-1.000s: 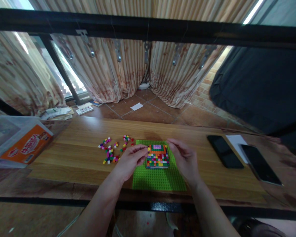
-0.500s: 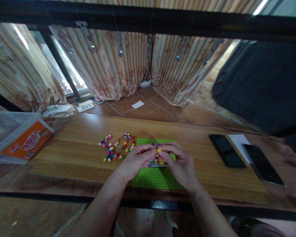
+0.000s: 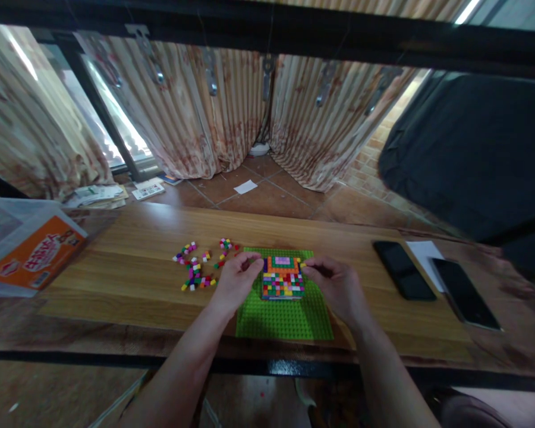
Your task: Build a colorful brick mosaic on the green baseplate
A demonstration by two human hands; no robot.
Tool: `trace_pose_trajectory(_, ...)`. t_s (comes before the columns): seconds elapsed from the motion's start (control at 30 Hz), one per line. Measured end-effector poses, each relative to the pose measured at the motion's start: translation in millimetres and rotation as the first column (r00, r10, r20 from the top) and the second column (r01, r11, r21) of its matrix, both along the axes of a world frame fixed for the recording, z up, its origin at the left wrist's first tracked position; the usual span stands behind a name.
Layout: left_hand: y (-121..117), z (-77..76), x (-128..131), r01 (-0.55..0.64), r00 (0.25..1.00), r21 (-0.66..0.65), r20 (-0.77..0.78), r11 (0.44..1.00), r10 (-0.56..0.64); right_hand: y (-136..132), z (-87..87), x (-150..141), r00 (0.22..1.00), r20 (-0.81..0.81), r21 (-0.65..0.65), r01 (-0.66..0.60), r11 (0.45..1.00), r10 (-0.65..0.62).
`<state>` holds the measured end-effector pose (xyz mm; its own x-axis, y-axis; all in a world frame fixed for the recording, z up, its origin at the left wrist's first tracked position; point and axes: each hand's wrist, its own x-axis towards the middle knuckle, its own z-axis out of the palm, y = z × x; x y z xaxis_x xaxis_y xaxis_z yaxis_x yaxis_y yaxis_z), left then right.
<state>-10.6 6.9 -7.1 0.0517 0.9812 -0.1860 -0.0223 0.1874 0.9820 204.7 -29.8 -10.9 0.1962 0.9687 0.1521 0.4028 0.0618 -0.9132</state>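
A block build [image 3: 283, 284] of many small coloured bricks stands on the green baseplate [image 3: 280, 321], with orange, green and pink pieces on its top. My right hand [image 3: 336, 285] is at the build's upper right corner, pinching a small yellow brick [image 3: 302, 265] between thumb and forefinger. At the upper left corner is my left hand [image 3: 238, 279], its thumb and forefinger closed together; whatever they may hold is too small to make out. Loose coloured bricks [image 3: 196, 279] lie scattered on the wooden board to the left of the baseplate.
A clear plastic box [image 3: 31, 208] with an orange label stands at the board's left end. Toward the right lie a black phone [image 3: 403, 270], a white paper [image 3: 421, 254] and another dark phone [image 3: 466, 294]. A dark bar [image 3: 267, 365] runs along the near edge.
My hands have parted from above the build to its two sides, uncovering its top. The yellow brick has moved right with my right hand. The whole view has shifted slightly.
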Motion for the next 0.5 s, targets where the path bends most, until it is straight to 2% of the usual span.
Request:
trace_pose_trajectory(0.17,-1.4,-4.5,3.3,0.074,0.997,-0.016,0.006,0.997,-0.074,4.5,-2.4,-5.0,1.0,0.001,-0.007,0.02,1.0,-0.02)
trace_pose_trajectory(0.5,-2.0,-4.7,3.2,0.088,0.996,-0.007,-0.029,0.996,-0.089,5.8,-4.5,-5.1,0.995,-0.091,0.007,0.036,0.999,-0.035)
